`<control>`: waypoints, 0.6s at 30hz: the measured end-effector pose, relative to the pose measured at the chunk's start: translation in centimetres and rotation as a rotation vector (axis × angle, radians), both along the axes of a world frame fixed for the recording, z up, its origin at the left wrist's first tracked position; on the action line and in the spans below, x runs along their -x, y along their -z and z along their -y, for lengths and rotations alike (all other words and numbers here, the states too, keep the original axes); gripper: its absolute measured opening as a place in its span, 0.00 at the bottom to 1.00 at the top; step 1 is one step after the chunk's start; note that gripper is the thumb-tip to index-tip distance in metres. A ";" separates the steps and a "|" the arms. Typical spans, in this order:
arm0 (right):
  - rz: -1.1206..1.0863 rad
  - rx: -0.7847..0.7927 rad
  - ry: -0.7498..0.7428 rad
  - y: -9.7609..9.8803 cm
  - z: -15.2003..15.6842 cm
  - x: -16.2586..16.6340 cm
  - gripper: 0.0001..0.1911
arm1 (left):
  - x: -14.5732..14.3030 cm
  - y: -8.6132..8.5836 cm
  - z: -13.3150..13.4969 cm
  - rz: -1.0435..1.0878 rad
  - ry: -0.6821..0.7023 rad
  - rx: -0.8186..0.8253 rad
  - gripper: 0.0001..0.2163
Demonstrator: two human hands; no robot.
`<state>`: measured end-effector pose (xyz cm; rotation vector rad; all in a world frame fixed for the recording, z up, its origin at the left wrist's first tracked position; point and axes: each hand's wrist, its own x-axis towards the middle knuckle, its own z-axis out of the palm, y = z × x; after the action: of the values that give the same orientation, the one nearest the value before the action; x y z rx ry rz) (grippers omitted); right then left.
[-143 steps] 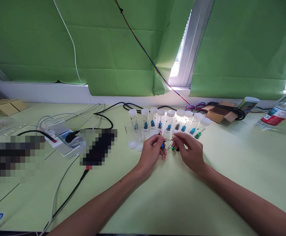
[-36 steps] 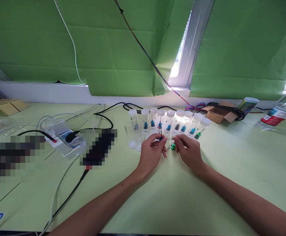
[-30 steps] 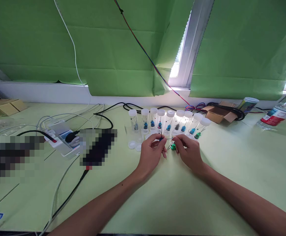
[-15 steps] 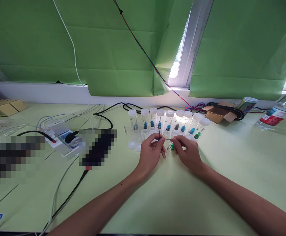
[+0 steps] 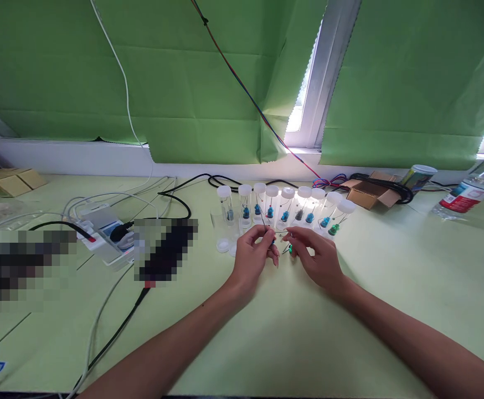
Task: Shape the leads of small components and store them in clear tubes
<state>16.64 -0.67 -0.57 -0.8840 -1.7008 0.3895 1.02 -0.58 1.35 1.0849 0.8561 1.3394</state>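
Note:
My left hand (image 5: 251,257) pinches a small dark-blue piece (image 5: 272,241) between thumb and fingers, and a thin dark wire-like stem (image 5: 263,219) sticks up from the grip. Just to the right, my right hand (image 5: 320,256) has its thumb and forefinger close together near a thin light wire; what sits between the tips is too small to make out. A small green piece (image 5: 291,249) with thin leads lies by the right fingertips, partly covered. Behind both hands stands a row of clear capped tubes (image 5: 287,194), holding blue, grey and green pieces with thin stems.
An uncapped clear tube (image 5: 218,227) stands left of the row, with a white cap (image 5: 222,245) at its base. Further left are a white power strip (image 5: 104,244) and cables. A cardboard box (image 5: 370,197), a can (image 5: 418,178) and a plastic bottle (image 5: 466,194) stand at the right.
The stem in my left hand has tilted to the left, and that hand has turned slightly. My right fingertips have shifted a little left.

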 end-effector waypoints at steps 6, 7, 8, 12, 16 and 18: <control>-0.009 0.009 -0.010 0.0 0.0 -0.2 0.08 | 0.1 0.0 -0.1 -0.003 0.001 0.003 0.11; -0.012 0.012 -0.009 0.1 0.0 -0.2 0.08 | 0.1 0.0 -0.1 -0.003 0.002 0.002 0.11; -0.015 0.014 -0.007 0.1 -0.1 -0.2 0.08 | 0.1 0.0 -0.1 -0.005 0.003 -0.002 0.11; -0.014 0.010 0.006 0.1 -0.1 -0.2 0.07 | 0.1 0.0 -0.1 -0.028 -0.002 -0.025 0.11; -0.006 0.005 0.024 -0.1 0.0 -0.1 0.07 | 0.1 -0.2 0.0 -0.048 -0.004 -0.046 0.11; -0.009 0.005 0.027 -0.2 0.1 -0.1 0.07 | 0.2 -0.2 0.1 -0.062 -0.002 -0.053 0.11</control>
<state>16.75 -0.76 -0.39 -0.9068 -1.6789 0.3795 0.83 -0.64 1.58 1.1720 0.8714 1.3429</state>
